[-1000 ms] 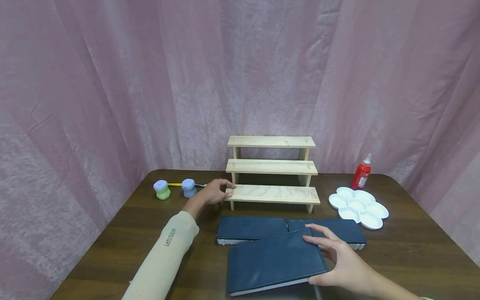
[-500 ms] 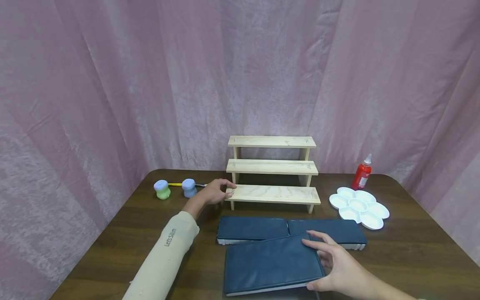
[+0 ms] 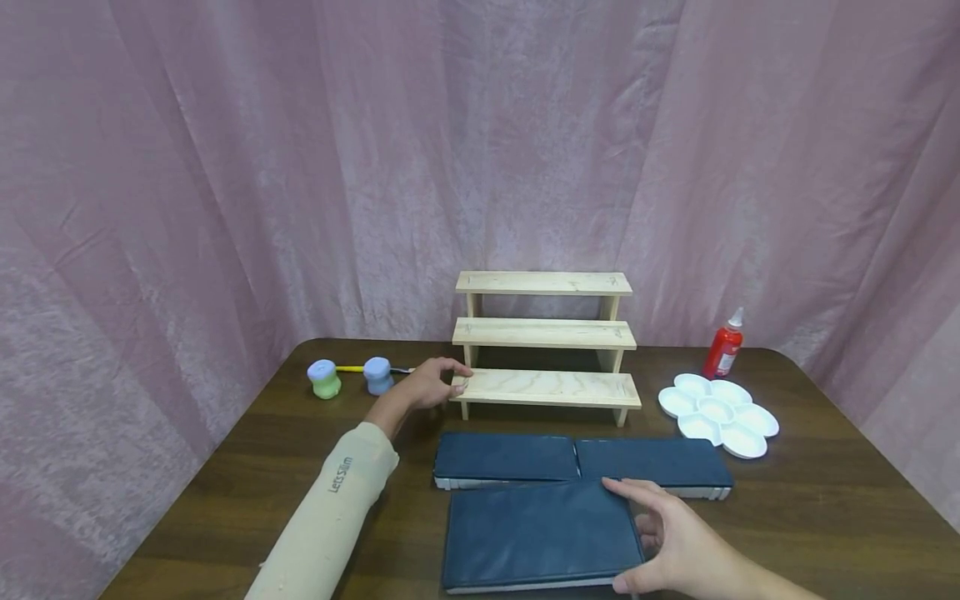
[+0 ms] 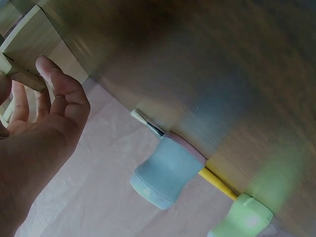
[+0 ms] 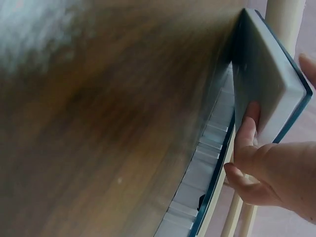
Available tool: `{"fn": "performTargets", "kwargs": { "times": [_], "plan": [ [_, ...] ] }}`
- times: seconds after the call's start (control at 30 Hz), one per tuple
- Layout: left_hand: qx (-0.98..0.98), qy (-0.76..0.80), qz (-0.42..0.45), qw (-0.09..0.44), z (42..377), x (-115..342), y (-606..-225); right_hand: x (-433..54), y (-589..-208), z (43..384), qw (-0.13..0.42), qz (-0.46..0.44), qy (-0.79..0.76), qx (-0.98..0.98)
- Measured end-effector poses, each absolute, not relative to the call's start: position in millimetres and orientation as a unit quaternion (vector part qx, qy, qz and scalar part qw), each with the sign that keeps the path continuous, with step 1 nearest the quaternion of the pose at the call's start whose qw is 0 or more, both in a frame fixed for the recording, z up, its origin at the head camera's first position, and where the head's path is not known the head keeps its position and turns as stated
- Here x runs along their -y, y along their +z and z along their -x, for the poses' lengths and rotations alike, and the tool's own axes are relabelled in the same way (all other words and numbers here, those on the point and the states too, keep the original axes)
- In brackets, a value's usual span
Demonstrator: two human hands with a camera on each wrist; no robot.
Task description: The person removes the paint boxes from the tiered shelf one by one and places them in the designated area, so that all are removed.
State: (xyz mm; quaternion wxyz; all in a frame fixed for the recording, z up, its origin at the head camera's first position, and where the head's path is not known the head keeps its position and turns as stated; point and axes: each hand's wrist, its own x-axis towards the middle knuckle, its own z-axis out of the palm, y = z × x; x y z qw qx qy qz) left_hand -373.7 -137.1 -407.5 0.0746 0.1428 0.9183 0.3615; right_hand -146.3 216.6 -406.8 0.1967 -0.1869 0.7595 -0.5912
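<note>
My left hand is at the left end of the lowest step of a three-tier wooden stand. In the left wrist view its fingers bend round the end of that board. A flat dark blue case with a pale underside lies in front. My right hand grips its right end, thumb at the near corner and index finger at the far corner. The right wrist view shows this end raised, a fingertip against the pale underside and the other end down at the table.
Two blue-topped cases lie in a row between stand and held case. At right are a white flower-shaped palette and a red bottle. At left stand a green pot, a blue pot and a yellow-handled brush.
My right hand has lowered the right end of the held blue case and drawn it slightly left and nearer. My left hand keeps its place at the stand.
</note>
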Motion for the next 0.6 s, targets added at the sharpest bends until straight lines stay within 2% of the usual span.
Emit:
{"fn": "performTargets", "kwargs": {
  "times": [0.3,0.5,0.6],
  "plan": [
    [-0.918,0.362,-0.144,0.080,374.9,138.3,-408.2,-217.1,-410.0,147.6,0.237,0.180,-0.638,-0.710],
    [-0.916,0.362,-0.148,0.083,375.5,137.8,-409.0,-218.4,-415.8,149.1,0.301,0.188,-0.682,-0.640],
    [-0.917,0.361,-0.149,0.077,375.9,137.7,-408.8,-217.7,-417.1,149.8,0.309,0.193,-0.689,-0.627]
  ]
}}
